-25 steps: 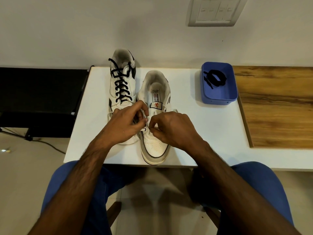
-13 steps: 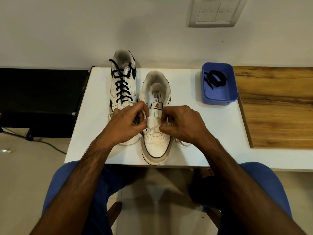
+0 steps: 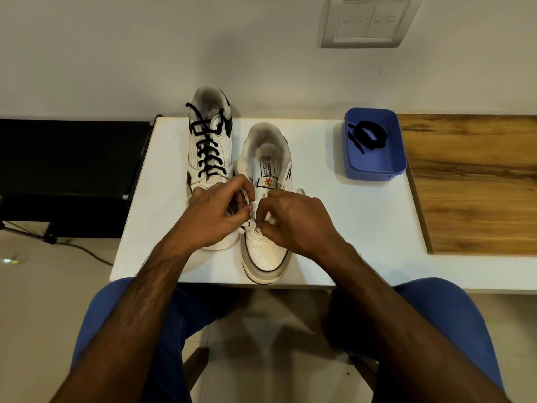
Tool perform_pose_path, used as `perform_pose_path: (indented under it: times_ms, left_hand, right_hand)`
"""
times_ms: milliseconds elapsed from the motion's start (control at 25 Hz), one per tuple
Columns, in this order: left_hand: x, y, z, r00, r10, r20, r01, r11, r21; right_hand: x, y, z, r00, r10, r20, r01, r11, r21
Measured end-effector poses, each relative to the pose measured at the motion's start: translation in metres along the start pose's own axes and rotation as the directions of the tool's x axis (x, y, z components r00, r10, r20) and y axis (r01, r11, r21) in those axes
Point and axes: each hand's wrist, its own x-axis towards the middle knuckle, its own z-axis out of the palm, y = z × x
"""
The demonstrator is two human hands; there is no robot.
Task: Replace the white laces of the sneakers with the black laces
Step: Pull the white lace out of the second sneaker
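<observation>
L hand (image 3: 213,218) pinching white lace (image 3: 247,223) on near sneaker (image 3: 266,205) | R hand (image 3: 293,221) pinching same lace | black-laced sneaker (image 3: 209,146) just left of it | tray (image 3: 374,167) w/ black lace (image 3: 368,136) well right

A home room: wall switch panel (image 3: 366,20), tiled floor (image 3: 52,286), white table (image 3: 363,228).

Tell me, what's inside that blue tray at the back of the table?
Inside the blue tray lies one coiled black lace, toward its far end. The rest of the tray floor looks bare. Its near wall hides a thin strip of the floor just behind it.
</observation>
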Motion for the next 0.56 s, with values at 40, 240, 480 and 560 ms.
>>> perform_pose_path:
  times_ms: [40,240,480,560]
  left_hand:
    - [0.0,0.0,0.0,1.0,0.006,-0.005,-0.006,1.0,0.007]
    - [0.0,-0.001,0.0,0.999,0.022,-0.029,-0.021,0.999,0.025]
    - [0.001,-0.005,0.001,1.0,0.016,-0.008,-0.017,1.0,-0.004]
    - [0.001,-0.005,0.001,1.0,0.018,-0.009,-0.018,1.0,0.003]
  right_hand:
    - [-0.001,0.003,-0.004,1.0,0.007,-0.006,-0.007,1.0,0.006]
    - [-0.01,0.029,-0.029,0.985,0.128,-0.112,-0.127,0.992,0.012]
    - [-0.005,0.003,-0.004,0.997,-0.05,-0.065,0.049,0.999,-0.021]
    - [-0.004,-0.001,0.001,0.997,-0.046,-0.054,0.044,0.998,-0.044]
